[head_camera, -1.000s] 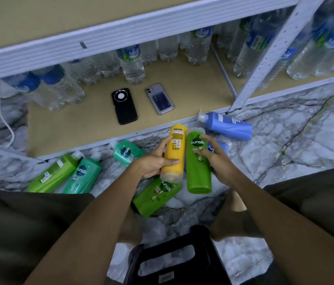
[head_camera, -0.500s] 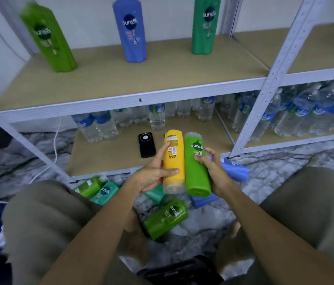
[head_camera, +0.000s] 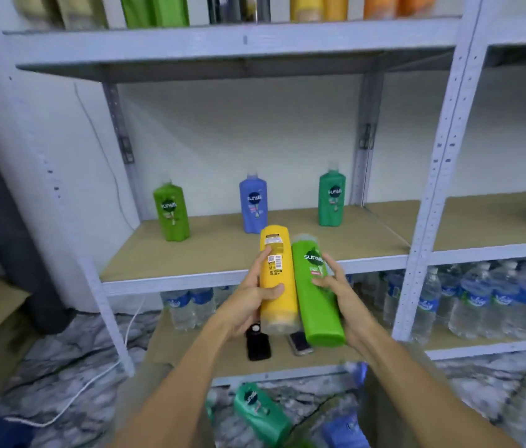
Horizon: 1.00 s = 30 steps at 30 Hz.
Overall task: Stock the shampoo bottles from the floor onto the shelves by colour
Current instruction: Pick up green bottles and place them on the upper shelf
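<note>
Bottles are held one in each hand in front of the middle shelf: a yellow bottle is gripped by the left hand, its thumb across the front and its fingers curled behind, and a green bottle is gripped by the right hand, its fingers wrapped round the side. Both are carried cap-down, the two nearly touching. On the shelf three bottles stand upright and well apart: a light green one towards the left edge, a blue one in the middle, a dark green one towards the right edge. The held green bottle appears to match the light green one, so it is best set just beside that, label forward and upright. No yellow stands on this shelf, but yellow bottles are seen on the shelf above, cut off by the frame; the yellow one probably belongs there. Each bottle should be turned upright before it is released and set down flat so that it does not topple its neighbour. More bottles lie on the floor below, yet to be stocked.
</note>
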Each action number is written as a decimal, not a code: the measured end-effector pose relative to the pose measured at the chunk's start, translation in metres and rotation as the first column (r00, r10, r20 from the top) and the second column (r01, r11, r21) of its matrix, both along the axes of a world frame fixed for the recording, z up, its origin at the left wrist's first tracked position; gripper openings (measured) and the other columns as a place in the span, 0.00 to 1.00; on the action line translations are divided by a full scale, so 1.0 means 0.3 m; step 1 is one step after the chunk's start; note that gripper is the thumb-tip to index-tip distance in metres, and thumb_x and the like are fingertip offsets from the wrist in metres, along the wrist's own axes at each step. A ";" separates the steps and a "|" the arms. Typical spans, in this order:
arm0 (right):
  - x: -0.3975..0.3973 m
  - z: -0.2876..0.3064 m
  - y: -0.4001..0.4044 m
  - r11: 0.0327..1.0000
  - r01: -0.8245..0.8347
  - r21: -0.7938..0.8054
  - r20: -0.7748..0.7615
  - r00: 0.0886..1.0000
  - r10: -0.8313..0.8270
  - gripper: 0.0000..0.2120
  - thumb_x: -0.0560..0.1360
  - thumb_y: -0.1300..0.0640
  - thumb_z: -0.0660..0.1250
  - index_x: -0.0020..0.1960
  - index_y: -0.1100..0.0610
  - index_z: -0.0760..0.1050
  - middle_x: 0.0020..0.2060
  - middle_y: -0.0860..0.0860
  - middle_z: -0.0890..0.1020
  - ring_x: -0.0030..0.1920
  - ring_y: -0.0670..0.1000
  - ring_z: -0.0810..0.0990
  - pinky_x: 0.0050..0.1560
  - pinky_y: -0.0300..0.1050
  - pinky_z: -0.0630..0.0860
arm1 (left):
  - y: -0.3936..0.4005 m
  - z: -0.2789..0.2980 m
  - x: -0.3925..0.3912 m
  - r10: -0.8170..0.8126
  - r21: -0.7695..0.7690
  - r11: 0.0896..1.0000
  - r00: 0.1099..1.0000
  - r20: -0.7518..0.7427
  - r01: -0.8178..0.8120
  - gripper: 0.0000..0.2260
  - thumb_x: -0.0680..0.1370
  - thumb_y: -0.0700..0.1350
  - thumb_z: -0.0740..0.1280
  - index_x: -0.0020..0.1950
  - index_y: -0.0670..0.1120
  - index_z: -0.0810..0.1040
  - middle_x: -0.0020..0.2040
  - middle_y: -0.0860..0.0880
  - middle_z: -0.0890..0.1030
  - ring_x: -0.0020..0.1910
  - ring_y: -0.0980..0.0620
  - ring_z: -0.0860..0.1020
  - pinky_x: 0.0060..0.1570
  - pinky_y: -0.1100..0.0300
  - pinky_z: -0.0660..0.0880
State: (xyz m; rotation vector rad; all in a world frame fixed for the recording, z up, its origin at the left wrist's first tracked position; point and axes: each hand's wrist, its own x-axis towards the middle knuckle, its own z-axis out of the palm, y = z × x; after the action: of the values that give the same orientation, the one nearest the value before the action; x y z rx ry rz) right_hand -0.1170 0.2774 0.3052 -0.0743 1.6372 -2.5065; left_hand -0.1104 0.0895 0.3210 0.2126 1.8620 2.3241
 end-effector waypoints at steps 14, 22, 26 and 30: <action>-0.055 0.610 -0.101 0.996 -0.087 0.030 -0.422 0.902 0.092 0.34 0.69 0.64 0.74 0.70 0.40 0.72 0.56 0.59 0.85 0.49 0.60 0.86 0.42 0.54 0.82 | -0.100 0.569 0.050 0.087 -0.170 0.968 0.884 -0.460 -0.184 0.34 0.78 0.31 0.69 0.74 0.61 0.65 0.66 0.52 0.78 0.56 0.57 0.83 0.52 0.58 0.81; -0.156 0.877 -0.084 0.985 0.029 0.172 -0.651 0.754 0.092 0.38 0.68 0.63 0.78 0.70 0.38 0.68 0.58 0.59 0.84 0.56 0.59 0.85 0.52 0.54 0.83 | -0.103 0.797 -0.020 0.090 -0.228 0.913 0.712 -0.697 -0.338 0.36 0.76 0.32 0.72 0.73 0.64 0.65 0.64 0.58 0.78 0.58 0.57 0.82 0.56 0.54 0.81; -0.224 0.999 -0.051 0.968 0.135 0.213 -0.745 0.663 0.071 0.38 0.72 0.65 0.76 0.74 0.40 0.65 0.59 0.55 0.84 0.58 0.54 0.85 0.51 0.47 0.83 | -0.072 0.891 -0.092 0.090 -0.171 0.934 0.672 -0.735 -0.313 0.34 0.76 0.30 0.71 0.73 0.61 0.67 0.66 0.56 0.77 0.60 0.57 0.81 0.54 0.57 0.81; -0.306 1.107 0.002 0.951 0.217 0.220 -0.795 0.605 0.046 0.38 0.73 0.63 0.76 0.75 0.39 0.63 0.58 0.55 0.84 0.58 0.54 0.85 0.56 0.53 0.83 | -0.029 0.995 -0.178 0.073 -0.173 0.931 0.627 -0.776 -0.322 0.34 0.76 0.30 0.71 0.73 0.60 0.67 0.67 0.52 0.77 0.60 0.56 0.81 0.54 0.58 0.81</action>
State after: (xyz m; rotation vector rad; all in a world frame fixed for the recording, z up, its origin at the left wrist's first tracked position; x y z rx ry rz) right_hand -0.2087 0.2779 0.6372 -1.2918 2.3360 -2.3714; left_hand -0.1639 0.0808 0.6194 1.1694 2.7076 2.2000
